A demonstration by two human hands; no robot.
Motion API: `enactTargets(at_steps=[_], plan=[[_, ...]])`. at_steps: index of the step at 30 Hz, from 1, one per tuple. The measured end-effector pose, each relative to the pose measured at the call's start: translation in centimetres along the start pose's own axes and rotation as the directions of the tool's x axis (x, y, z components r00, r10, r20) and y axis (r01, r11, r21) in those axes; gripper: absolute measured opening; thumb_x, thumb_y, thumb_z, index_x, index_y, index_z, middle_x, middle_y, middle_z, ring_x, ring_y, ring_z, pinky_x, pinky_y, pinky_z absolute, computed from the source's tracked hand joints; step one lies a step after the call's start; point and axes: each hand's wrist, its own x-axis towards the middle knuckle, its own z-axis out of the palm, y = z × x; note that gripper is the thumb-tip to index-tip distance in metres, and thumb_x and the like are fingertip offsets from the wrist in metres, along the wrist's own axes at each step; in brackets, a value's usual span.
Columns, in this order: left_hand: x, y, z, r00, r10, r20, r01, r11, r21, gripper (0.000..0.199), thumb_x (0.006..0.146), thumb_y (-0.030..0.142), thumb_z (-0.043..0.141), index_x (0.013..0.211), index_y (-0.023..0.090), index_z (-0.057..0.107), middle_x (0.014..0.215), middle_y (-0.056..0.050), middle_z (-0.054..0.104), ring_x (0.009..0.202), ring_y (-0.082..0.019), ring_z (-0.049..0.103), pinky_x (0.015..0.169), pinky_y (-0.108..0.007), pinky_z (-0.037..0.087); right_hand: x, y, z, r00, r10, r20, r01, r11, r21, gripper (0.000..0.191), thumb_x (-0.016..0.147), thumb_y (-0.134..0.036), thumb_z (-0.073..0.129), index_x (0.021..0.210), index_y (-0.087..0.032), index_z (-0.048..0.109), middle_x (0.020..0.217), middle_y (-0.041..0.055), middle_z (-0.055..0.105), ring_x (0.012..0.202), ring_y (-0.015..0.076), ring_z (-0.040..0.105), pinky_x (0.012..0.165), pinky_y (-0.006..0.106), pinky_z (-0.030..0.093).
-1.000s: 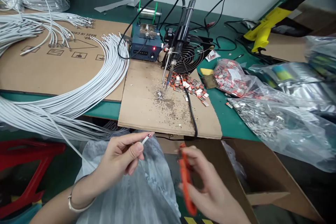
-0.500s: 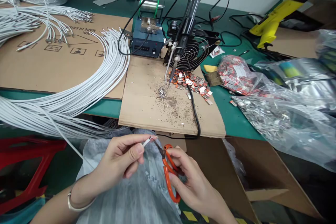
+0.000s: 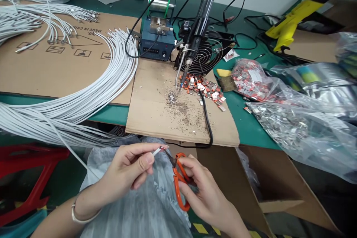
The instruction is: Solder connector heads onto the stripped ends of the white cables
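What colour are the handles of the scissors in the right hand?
The handles are orange, seen best in the head view.

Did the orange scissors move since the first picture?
Yes. Judged against the cardboard mat, the orange scissors moved left, toward the white cable in the left hand.

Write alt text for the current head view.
The left hand pinches a white cable near its end; the right hand holds orange-handled scissors, blades at that end. Beyond, a soldering iron angles down over a cardboard sheet.
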Motion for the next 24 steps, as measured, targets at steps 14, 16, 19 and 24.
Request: enactTargets(at_steps=[14, 16, 19, 24], plan=[[0.04, 0.14, 0.15, 0.997, -0.067, 0.031, 0.068, 0.997, -0.028, 0.036, 0.076, 0.043, 0.066, 0.103, 0.019, 0.071, 0.056, 0.001, 0.053, 0.033, 0.0, 0.028, 0.033, -0.015, 0.018, 0.02, -0.03, -0.28, 0.983, 0.101, 0.153, -0.142, 0.946, 0.29, 0.036, 0.073, -0.01, 0.05, 0.106, -0.024, 0.045, 0.068, -0.0026, 0.06, 0.059, 0.0139, 0.051, 0.056, 0.022, 0.044], [0.08, 0.12, 0.16, 0.997, -0.067, 0.038, 0.068, 0.997, -0.04, 0.033, 0.077, 0.042, 0.066, 0.101, 0.02, 0.072, 0.056, 0.001, 0.054, 0.033, 0.001, 0.028, 0.033, -0.014, 0.018, 0.14, -0.02, -0.34, 0.982, 0.097, 0.165, -0.145, 0.941, 0.307, 0.035, 0.073, -0.01, 0.05, 0.105, -0.024, 0.045, 0.065, -0.0034, 0.06, 0.057, 0.0135, 0.05, 0.054, 0.021, 0.042], [0.09, 0.09, 0.15, 0.997, -0.063, 0.044, 0.065, 0.997, -0.044, 0.031, 0.077, 0.041, 0.066, 0.101, 0.021, 0.072, 0.057, 0.002, 0.054, 0.033, 0.001, 0.029, 0.034, -0.013, 0.019, 0.0, 0.21, -0.31, 0.982, 0.115, 0.15, -0.151, 0.954, 0.26, 0.031, 0.078, -0.014, 0.052, 0.106, -0.025, 0.047, 0.07, -0.0019, 0.062, 0.062, 0.014, 0.054, 0.06, 0.023, 0.045], [0.06, 0.06, 0.17, 0.998, -0.058, 0.04, 0.059, 0.998, -0.026, 0.031, 0.079, 0.039, 0.064, 0.105, 0.022, 0.071, 0.057, 0.002, 0.053, 0.033, 0.001, 0.03, 0.034, -0.013, 0.019, -0.49, 0.39, -0.28, 0.986, 0.137, 0.098, -0.156, 0.962, 0.223, 0.028, 0.083, -0.02, 0.052, 0.111, -0.026, 0.047, 0.08, 0.0008, 0.063, 0.067, 0.015, 0.058, 0.065, 0.024, 0.047]])
